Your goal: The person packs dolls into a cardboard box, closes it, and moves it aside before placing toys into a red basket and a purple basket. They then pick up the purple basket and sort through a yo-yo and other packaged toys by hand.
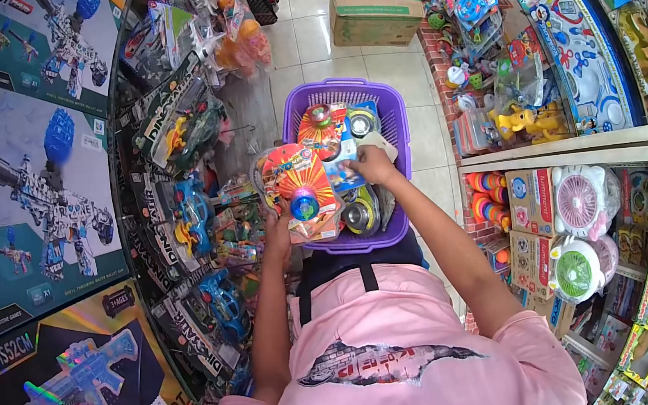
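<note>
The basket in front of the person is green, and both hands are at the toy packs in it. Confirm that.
Not quite: the basket is purple, as the head view shows. The rest holds: the left hand holds an orange spinning-top pack at the basket's edge, and the right hand is at the packs inside it.

Toy gun boxes [24, 187] fill the frame's left, a cardboard box [374, 10] sits top centre, and boxed fans [581, 204] stand right.

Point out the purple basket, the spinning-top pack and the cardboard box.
purple basket [295, 100], head view, left rim.
spinning-top pack [298, 183], head view, middle of the orange card.
cardboard box [374, 13], head view, top flap.
</note>
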`<state>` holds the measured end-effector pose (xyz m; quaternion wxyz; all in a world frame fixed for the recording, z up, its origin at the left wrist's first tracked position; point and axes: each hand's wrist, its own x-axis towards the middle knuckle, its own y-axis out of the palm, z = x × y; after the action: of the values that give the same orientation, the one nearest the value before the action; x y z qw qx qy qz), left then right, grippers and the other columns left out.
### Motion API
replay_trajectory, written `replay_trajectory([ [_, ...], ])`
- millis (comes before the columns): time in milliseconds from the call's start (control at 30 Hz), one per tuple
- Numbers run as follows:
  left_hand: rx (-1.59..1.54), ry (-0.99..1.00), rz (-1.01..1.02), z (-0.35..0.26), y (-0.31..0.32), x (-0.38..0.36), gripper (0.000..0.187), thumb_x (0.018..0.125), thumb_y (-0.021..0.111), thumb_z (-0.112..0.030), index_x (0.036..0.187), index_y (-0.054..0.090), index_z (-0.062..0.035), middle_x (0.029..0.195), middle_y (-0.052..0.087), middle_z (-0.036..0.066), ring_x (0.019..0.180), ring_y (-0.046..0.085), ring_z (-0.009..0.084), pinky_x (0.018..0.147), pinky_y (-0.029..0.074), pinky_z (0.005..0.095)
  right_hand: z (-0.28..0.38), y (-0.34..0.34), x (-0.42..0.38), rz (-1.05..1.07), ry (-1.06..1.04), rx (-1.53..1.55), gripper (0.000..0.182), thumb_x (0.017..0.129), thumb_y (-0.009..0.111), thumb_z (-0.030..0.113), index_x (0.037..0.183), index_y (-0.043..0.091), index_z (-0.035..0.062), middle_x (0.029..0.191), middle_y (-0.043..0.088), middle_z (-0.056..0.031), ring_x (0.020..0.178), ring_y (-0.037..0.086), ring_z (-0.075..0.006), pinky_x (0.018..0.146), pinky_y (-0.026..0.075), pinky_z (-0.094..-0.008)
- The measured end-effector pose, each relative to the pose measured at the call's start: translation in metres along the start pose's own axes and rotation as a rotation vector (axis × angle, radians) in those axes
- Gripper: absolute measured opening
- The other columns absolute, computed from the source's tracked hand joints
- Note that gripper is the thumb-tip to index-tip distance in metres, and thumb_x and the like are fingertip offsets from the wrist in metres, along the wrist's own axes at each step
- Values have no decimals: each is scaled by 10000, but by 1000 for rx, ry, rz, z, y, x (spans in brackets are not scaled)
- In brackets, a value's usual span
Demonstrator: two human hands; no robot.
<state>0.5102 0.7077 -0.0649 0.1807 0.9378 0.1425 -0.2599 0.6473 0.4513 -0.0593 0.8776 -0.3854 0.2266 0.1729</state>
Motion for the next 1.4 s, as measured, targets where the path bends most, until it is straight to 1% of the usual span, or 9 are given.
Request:
replay_trajectory([
  [33, -4, -4, -1, 3, -2, 1, 346, 993, 501, -142, 1317, 461, -27, 1160, 585, 70, 1023, 614, 161, 879, 515, 322, -11, 12, 1, -60, -34, 193, 342, 826, 727, 318, 805, 653, -16, 756, 670, -155, 731, 655, -248, 688, 491, -376],
  [167, -41, -29, -3, 3, -4, 3, 410, 1002, 547, -263, 1325, 454, -29, 1179, 575, 67, 1022, 611, 155, 867, 512, 315, -11, -15, -26, -214, -143, 367, 173, 876, 642, 147, 826, 613, -16, 709, 624, -108, 673, 569, -154, 631, 452, -336],
  [500, -53, -54, 62, -18, 14, 3, 576, 994, 534, -427, 1380, 413, -16, 1282, 534, 71, 1152, 518, 151, 980, 409, 311, 73, -88, -117, -189, -289, 954, 142, 992, 547, 150, 942, 566, 19, 852, 595, 3, 789, 529, -53, 693, 439, -231],
  [600, -28, -54, 91, -3, 11, 17, 540, 1001, 537, -375, 1379, 415, -10, 1304, 521, 78, 1175, 511, 158, 991, 406, 304, 69, -60, -109, -39, -454, 824, 149, 995, 543, 152, 936, 565, 18, 842, 598, 0, 789, 528, -50, 686, 435, -231],
  [800, 30, 13, 207, -11, 19, 4, 475, 984, 513, -223, 1391, 406, -1, 1307, 545, 107, 1161, 554, 187, 976, 448, 322, 79, -18, -99, 14, -272, 812, 188, 972, 580, 191, 944, 588, 5, 784, 557, -1, 729, 500, -71, 678, 428, -250],
  [933, 1, 24, 252, -8, 13, -2, 447, 993, 484, -213, 1381, 420, -1, 1293, 560, 114, 1135, 581, 200, 967, 469, 341, 71, -11, -93, -114, -471, 572, 195, 959, 591, 161, 1048, 645, -3, 965, 562, -4, 910, 524, -79, 833, 424, -252],
  [1133, -405, -29, 325, -21, 6, -6, 660, 977, 485, -513, 1418, 391, -32, 1358, 532, 102, 1226, 533, 216, 1030, 438, 396, 60, -1, -94, 78, -325, 690, 199, 953, 598, 139, 1068, 653, -13, 977, 559, -4, 930, 531, -90, 869, 422, -257],
  [1200, -359, -37, 335, -15, -1, -8, 920, 852, 455, -748, 1436, 356, -43, 1370, 506, 127, 1232, 529, 252, 1007, 471, 410, 55, 4, -95, 97, -297, 719, 199, 950, 602, 139, 1068, 653, -14, 976, 567, -6, 931, 536, -90, 869, 425, -259],
  [1400, -155, -66, 345, -9, -11, -11, 1073, 741, 509, -825, 1471, 303, -65, 1427, 459, 130, 1266, 504, 272, 1038, 457, 430, 43, 9, -93, 118, -295, 611, 171, 943, 617, 149, 988, 646, -13, 974, 587, -9, 929, 546, -86, 852, 439, -263],
])
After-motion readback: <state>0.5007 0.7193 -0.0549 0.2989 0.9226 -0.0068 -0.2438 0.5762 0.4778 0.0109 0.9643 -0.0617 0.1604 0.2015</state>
